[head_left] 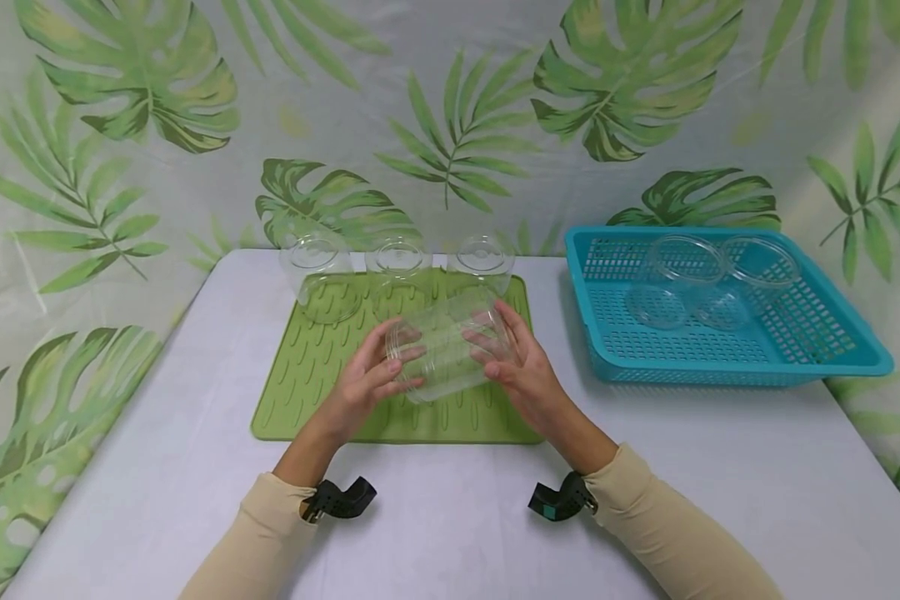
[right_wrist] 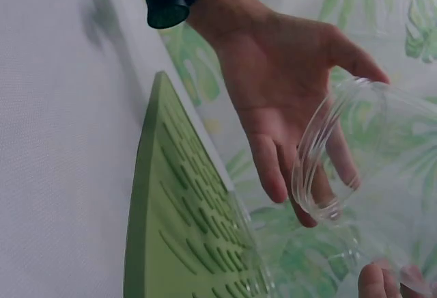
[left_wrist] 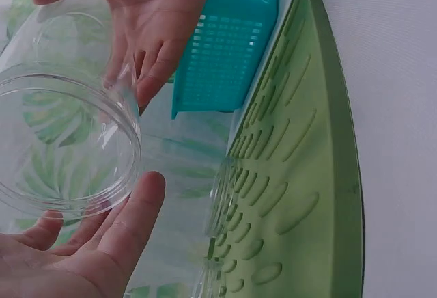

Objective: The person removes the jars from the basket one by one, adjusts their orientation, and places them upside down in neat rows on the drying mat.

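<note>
Both hands hold a clear, cup-shaped plastic container point(head_left: 447, 375) on its side, slightly tilted, above a green ridged mat point(head_left: 288, 404). My left hand point(head_left: 360, 379) grips the end with the ringed rim, thumb on the near side and fingers behind. At the other end, my right hand point(head_left: 531, 375) curls its fingers round the body, thumb in front. In the left wrist view the container's round rim point(left_wrist: 130, 130) faces the camera. Behind the hands, three similar clear containers point(head_left: 397, 271) stand in a row along the mat's far edge.
A turquoise perforated basket point(head_left: 735, 369) sits to the right of the mat, with two more clear containers point(head_left: 757, 275) standing in it. A white cloth point(head_left: 450, 533) covers the table. A leaf-patterned curtain point(head_left: 465, 50) rises right behind it. Each wrist carries a black camera mount point(head_left: 341, 500).
</note>
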The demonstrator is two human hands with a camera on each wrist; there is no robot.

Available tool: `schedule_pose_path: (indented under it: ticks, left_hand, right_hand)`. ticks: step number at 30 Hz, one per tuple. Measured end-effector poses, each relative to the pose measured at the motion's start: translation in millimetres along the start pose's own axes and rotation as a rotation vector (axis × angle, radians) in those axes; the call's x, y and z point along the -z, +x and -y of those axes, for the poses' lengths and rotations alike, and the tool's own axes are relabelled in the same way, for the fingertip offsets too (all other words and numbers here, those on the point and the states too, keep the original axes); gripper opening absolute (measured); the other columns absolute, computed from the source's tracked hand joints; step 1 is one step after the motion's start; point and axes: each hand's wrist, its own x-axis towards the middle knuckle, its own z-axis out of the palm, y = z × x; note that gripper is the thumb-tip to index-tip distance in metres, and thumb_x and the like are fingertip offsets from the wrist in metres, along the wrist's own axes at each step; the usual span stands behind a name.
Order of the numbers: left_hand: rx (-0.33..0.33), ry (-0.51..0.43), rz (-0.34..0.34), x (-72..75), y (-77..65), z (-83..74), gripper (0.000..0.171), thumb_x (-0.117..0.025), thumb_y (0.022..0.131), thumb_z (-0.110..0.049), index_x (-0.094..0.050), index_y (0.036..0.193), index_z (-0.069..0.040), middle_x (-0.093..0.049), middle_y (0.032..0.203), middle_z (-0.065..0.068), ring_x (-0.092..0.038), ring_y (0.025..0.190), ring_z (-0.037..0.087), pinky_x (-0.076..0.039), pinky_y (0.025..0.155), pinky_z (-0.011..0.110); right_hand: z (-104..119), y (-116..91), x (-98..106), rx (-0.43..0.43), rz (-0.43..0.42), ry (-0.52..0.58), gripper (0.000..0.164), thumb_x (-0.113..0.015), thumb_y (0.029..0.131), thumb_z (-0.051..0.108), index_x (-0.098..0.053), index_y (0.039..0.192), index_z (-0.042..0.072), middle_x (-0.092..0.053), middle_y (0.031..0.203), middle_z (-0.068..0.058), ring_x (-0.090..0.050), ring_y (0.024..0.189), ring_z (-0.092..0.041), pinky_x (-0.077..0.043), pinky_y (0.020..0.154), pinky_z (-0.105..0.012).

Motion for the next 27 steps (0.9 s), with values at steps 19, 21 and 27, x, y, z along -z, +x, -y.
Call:
schedule_pose_path:
  ticks: [19, 21, 27]
  left_hand:
    - [0.045, 0.771, -0.111, 37.0, -42.5, -0.3, 0.054, -0.062, 0.098, -0.019, -0.043, 0.147, -0.005, -0.048, 0.148, 0.020, -0.047, 0.136, 0.040, -0.045, 0.108, 0.056]
    - [0.037, 0.947, -0.147, 52.1, -56.4, -1.9, 0.053, -0.065, 0.096, -0.018, -0.047, 0.143, -0.002, -0.049, 0.147, 0.022, -0.047, 0.136, 0.042, -0.043, 0.109, 0.059]
    - [0.072, 1.207, -0.172, 96.2, -94.9, -10.1, 0.050, -0.069, 0.090, -0.012, -0.053, 0.135, 0.004, -0.052, 0.141, 0.027, -0.047, 0.132, 0.047, -0.040, 0.106, 0.062]
  right_hand:
    - [6, 0, -1, 0.041, -0.033, -0.243, 0.122, -0.086, 0.071, 0.050, -0.012, 0.159, 0.010, -0.022, 0.164, -0.018, -0.030, 0.148, -0.042, -0.036, 0.115, -0.058]
    - [8, 1, 0, 0.041, -0.034, -0.293, 0.123, -0.086, 0.070, 0.053, -0.013, 0.159, 0.010, -0.021, 0.164, -0.017, -0.029, 0.148, -0.044, -0.034, 0.114, -0.063]
    - [16, 2, 4, 0.041, -0.018, -0.378, 0.118, -0.084, 0.073, 0.050, -0.014, 0.158, 0.008, -0.024, 0.163, -0.018, -0.032, 0.146, -0.045, -0.035, 0.113, -0.064]
